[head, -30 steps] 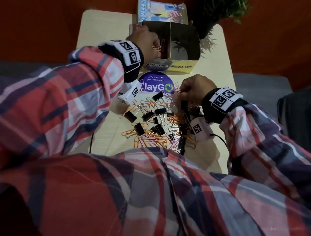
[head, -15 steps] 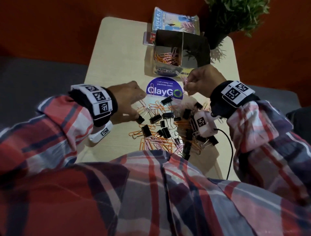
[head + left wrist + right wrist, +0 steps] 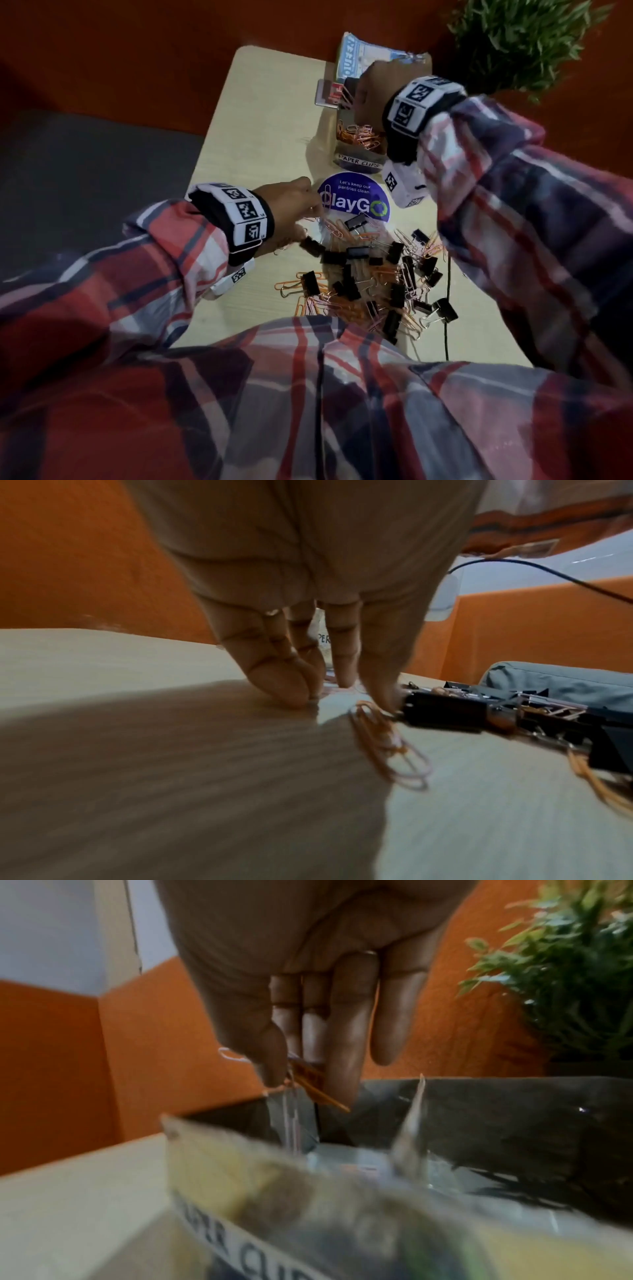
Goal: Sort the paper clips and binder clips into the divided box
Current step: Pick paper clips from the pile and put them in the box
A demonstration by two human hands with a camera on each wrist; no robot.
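The right hand (image 3: 371, 92) hangs over the far part of the box (image 3: 219, 1167), above the compartment labelled PAPER CLIPS. Its thumb and fingers (image 3: 346, 1042) pinch a few paper clips (image 3: 308, 1080) — these dangle over the left compartment, just left of the divider (image 3: 409, 1123). That compartment already holds a heap of copper-coloured clips (image 3: 359, 135).

The left hand (image 3: 287, 209) lies low on the table (image 3: 260, 130), at the left edge of the pile (image 3: 370, 274) of black binder clips and orange paper clips. Its fingertips (image 3: 291, 691) are bunched and pressed to the tabletop; whether they grasp a clip cannot be told. A loose orange paper clip (image 3: 387, 745) lies just near of them, touching a binder clip (image 3: 445, 712).

The pile sits near of a purple sticker (image 3: 354, 202) — the box stands just beyond it. A plant (image 3: 524, 41) and a booklet (image 3: 359, 60) sit at the far edge.
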